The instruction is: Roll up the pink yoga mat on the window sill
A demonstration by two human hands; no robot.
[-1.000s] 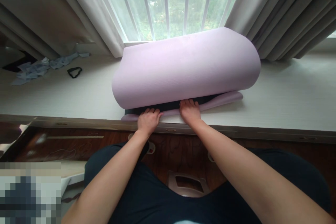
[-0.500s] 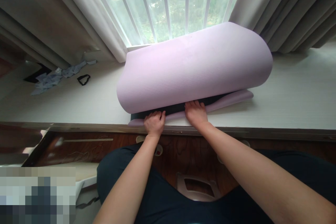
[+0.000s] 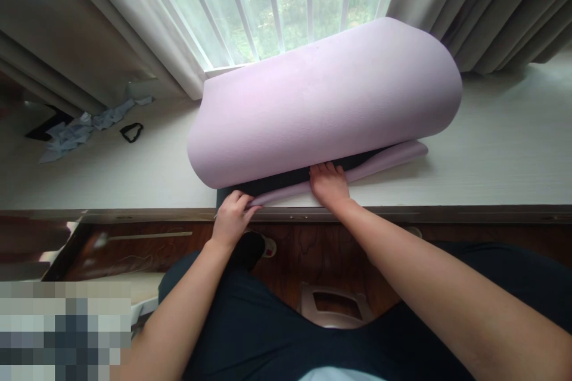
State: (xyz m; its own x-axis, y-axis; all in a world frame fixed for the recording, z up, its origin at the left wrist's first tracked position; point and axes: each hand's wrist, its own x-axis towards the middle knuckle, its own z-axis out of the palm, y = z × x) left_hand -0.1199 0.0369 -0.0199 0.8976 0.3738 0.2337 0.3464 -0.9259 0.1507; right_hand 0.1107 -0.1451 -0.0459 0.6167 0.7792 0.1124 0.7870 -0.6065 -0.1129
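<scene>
**Lilac mat (image 3: 322, 101), two-faced, loosely looped, on a pale surface (image 3: 500, 155) by a window (image 3: 290, 6)**

Head view. One mat, lilac outside; a dark face (image 3: 279, 180) shows in the narrow gap between the large loop and the near lip (image 3: 393, 159). Position: on the surface, lying at a slant, loop towards the window, lip close to the front edge, its right end curled.

Hands, two, bare. Left hand (image 3: 230, 214): at the lip's left end, thumb and fingers nearly together, with the lilac edge apparently pinched between them. Right hand (image 3: 328, 183): laid over the lip near its middle, fingers bent and tips on the dark face; whether it grips or only presses, cannot tell.

Handling, as judged: light for its bulk, soft and springy, like foam; the broad loop suggests it bends readily but resists a tight curl and may spring open if released. Not fragile, though a fingernail could mark it. Slip on the surface cannot be judged.

Holding points, as judged: the lip, one hand towards each end, thumbs beneath and fingers flat above. The present holds lie left of centre, leaving the curled right end unsupported.

Also listed, left: a black loop (image 3: 131, 132); crumpled pale strips (image 3: 71, 133). Flanking: grey curtains (image 3: 482, 6).
</scene>
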